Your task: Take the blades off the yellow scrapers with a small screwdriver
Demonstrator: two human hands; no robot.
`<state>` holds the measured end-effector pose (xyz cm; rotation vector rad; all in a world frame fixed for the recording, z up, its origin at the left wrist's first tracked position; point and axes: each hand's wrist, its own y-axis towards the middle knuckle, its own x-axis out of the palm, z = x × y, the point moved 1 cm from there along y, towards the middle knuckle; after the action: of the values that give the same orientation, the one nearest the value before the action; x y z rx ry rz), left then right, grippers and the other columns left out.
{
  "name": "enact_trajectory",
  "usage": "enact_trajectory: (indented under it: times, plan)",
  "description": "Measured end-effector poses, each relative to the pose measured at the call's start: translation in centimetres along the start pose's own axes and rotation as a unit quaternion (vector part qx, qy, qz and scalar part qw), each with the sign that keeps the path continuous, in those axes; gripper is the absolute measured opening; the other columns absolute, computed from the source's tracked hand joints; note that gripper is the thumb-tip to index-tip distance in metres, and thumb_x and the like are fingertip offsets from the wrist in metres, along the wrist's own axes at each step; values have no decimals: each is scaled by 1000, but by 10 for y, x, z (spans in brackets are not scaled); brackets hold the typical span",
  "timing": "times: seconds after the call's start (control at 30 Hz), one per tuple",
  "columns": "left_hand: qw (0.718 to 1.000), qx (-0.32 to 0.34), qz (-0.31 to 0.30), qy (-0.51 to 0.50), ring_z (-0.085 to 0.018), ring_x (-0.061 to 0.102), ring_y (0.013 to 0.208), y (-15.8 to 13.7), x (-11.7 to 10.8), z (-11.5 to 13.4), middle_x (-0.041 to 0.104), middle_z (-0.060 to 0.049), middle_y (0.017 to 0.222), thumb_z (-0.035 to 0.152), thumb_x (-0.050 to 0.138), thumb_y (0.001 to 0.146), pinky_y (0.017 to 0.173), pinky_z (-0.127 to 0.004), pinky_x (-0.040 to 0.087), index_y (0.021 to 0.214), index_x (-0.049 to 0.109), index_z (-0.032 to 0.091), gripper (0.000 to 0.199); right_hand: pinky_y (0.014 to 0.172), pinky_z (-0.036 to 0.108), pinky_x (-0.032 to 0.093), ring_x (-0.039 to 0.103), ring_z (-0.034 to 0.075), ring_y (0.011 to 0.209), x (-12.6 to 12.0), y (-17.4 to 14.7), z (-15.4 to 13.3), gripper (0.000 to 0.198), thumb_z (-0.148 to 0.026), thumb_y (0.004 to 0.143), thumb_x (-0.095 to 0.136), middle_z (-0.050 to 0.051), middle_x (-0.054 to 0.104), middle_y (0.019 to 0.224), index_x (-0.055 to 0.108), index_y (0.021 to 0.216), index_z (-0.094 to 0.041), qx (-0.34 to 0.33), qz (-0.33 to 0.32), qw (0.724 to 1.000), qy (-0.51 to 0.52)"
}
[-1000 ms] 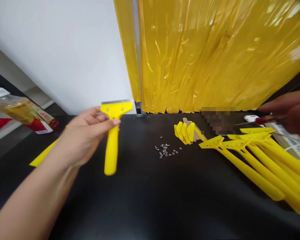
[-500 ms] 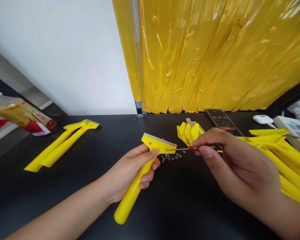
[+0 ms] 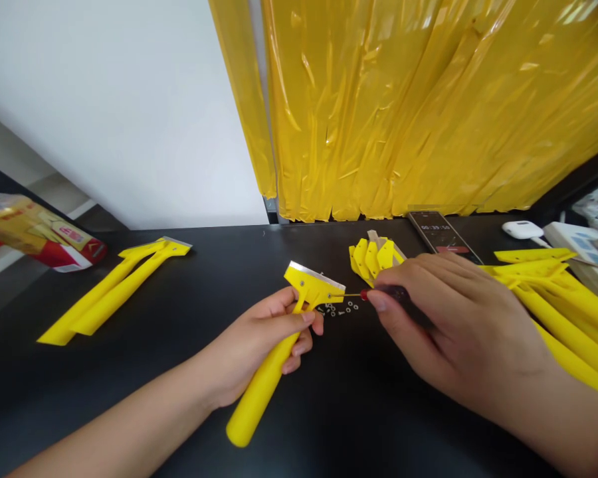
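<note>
My left hand (image 3: 279,332) is closed round the neck of a yellow scraper (image 3: 262,392), its head tilted up and a metal blade along the top edge. Two small screws show on the head. In my right hand (image 3: 443,325) is a small screwdriver (image 3: 364,295) with a red collar and dark handle, mostly covered by the fingers. Its thin shaft points left, with the tip at the scraper's right-hand screw (image 3: 329,296). Loose small nuts and screws (image 3: 349,307) lie on the black table behind the scraper head.
Two yellow scrapers (image 3: 124,285) lie at the left, beside a food package (image 3: 54,236). Several yellow head pieces (image 3: 371,259) sit behind my right hand, near a phone (image 3: 443,232) showing a timer. More yellow scrapers (image 3: 568,312) and a white earphone case (image 3: 522,230) are at the right.
My right hand has turned over and shifted slightly left, its fingers now wrapped further over the screwdriver handle. The scraper head has tilted a little; the whole view has shifted slightly.
</note>
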<state>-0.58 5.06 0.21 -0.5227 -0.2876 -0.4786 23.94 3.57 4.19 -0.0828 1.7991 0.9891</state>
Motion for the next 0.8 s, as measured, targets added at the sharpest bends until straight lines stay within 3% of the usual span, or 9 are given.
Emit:
enact_trajectory:
  times: [0.1, 0.17, 0.27, 0.37, 0.47, 0.53, 0.63, 0.8]
  plan:
    - [999, -28, 17, 32, -9, 55, 58, -3, 2, -2, 66, -2, 95, 42, 65, 105, 46, -20, 43, 106, 56, 23, 21, 71, 45, 39, 63, 28, 67, -6, -3, -1, 31, -43, 107, 59, 5, 65, 71, 54, 83, -25, 28, -1, 995, -100]
    - [997, -68, 15, 41, -7, 48, 48, -5, 4, -3, 62, 3, 84, 49, 65, 105, 43, -19, 38, 106, 53, 26, 26, 67, 44, 37, 59, 27, 61, -11, -3, -2, 37, -47, 109, 55, 4, 59, 65, 51, 79, -26, 44, 6, 992, -115]
    - [995, -94, 9, 23, -3, 37, 45, -6, 5, -5, 53, 7, 77, 48, 67, 104, 41, -16, 31, 103, 52, 27, 26, 61, 40, 36, 58, 24, 61, -15, 0, -2, 30, -37, 110, 52, 3, 60, 70, 50, 83, -26, 27, -14, 999, -45]
    - [995, -94, 14, 10, -3, 34, 45, -6, 5, -4, 51, 7, 77, 45, 68, 104, 40, -15, 29, 97, 49, 27, 27, 65, 39, 43, 63, 25, 72, -18, 4, -1, 15, -24, 107, 51, 6, 66, 83, 54, 93, -25, -19, -47, 999, 12]
    - [996, -93, 15, 4, -2, 36, 45, -6, 4, -2, 54, 5, 83, 40, 68, 103, 39, -15, 29, 96, 50, 25, 25, 67, 42, 44, 66, 27, 74, -18, 4, 2, 13, -30, 107, 54, 6, 70, 84, 57, 95, -24, -5, -48, 999, -4]
    - [996, -86, 5, -6, -2, 39, 47, -5, 4, -2, 57, 3, 91, 31, 68, 102, 40, -16, 31, 98, 52, 24, 18, 65, 41, 44, 67, 27, 71, -16, 3, 1, 14, -32, 106, 56, 5, 70, 81, 58, 95, -24, 16, -39, 999, -4]
    - [998, -59, -19, -24, -4, 44, 53, -4, 4, -3, 58, 1, 98, 20, 65, 100, 44, -17, 35, 105, 53, 23, 13, 74, 39, 50, 72, 25, 81, -12, 3, 0, 8, -19, 104, 53, 6, 74, 92, 61, 104, -22, 29, -45, 998, 46]
    - [999, -26, -17, -17, -10, 55, 59, -3, 6, -3, 64, -1, 94, 35, 63, 106, 50, -21, 50, 124, 54, 25, 22, 70, 38, 50, 74, 25, 78, -11, 9, 3, 12, -24, 106, 53, 7, 79, 99, 64, 110, -23, 56, -22, 998, 31]
